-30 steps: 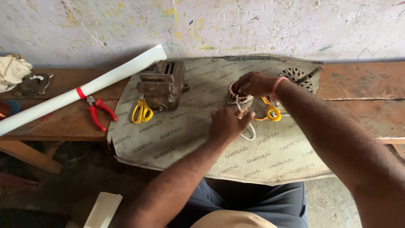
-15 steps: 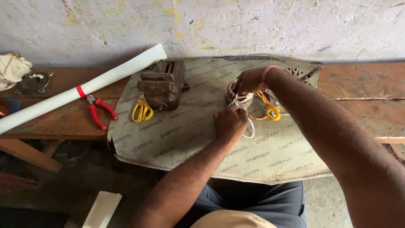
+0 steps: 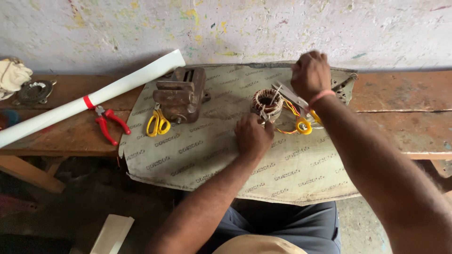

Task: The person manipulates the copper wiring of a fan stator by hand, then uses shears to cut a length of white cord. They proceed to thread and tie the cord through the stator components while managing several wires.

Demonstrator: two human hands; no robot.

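A person sits at a wooden bench (image 3: 405, 101) covered by a printed cloth (image 3: 212, 155). The left hand (image 3: 253, 136), fingers curled, rests against the near side of a round copper coil (image 3: 267, 103) in the middle of the cloth. The right hand (image 3: 310, 75) is raised behind the coil in a loose fist; whether it pinches anything cannot be told. Scissors with yellow handles (image 3: 299, 115) lie just right of the coil. Farther left sit a rusty vise (image 3: 181, 94), another pair of yellow scissors (image 3: 157, 123), red pliers (image 3: 109, 123) and a white roll (image 3: 89, 101).
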